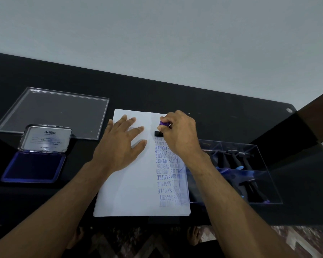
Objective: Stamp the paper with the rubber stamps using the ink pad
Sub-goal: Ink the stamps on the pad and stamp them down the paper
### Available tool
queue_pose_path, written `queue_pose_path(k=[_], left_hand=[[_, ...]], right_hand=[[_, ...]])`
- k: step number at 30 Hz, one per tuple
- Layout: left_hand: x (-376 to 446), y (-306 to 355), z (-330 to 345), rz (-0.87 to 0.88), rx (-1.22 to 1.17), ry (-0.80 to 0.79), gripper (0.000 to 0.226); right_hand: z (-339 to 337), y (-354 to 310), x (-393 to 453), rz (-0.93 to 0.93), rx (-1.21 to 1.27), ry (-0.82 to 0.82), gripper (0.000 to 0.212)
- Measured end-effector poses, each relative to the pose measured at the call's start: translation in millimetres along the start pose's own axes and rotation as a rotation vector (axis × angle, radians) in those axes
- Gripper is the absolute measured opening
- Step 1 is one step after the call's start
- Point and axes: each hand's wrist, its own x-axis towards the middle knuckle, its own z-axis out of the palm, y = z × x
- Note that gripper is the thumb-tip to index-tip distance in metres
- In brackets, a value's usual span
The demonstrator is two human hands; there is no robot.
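Tabletop (175,94): we see it is black and holds everything.
Paper (131,190): a white stack in the middle, with blue words down its right side.
Clear lid (54,110): far left.
Clear box (250,172): right of the paper, with more stamps inside.
Ink pad (34,167): near left, open and blue.
Left hand (119,146): flat on the paper, fingers spread.
Right hand (179,133): we see it grip the rubber stamp (159,132), pressed on the paper's far right part.
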Motion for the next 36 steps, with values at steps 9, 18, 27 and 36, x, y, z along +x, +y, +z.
queue_pose_path(k=[9,18,27,36], left_hand=[[0,-1,0,-0.010,0.007,-0.010,0.075],[-1,1,-2,-0.012,0.000,-0.022,0.077],[-2,3,-6,-0.015,0.002,-0.035,0.074],[-7,29,-16,-0.022,0.060,-0.016,0.072]], right_hand=[[-2,1,-4,0.047,0.061,0.011,0.021],[-21,11,-21,0.173,0.375,0.302,0.019],[-21,12,-28,0.208,0.462,0.296,0.017],[-46,21,-54,0.228,0.555,0.418,0.017]])
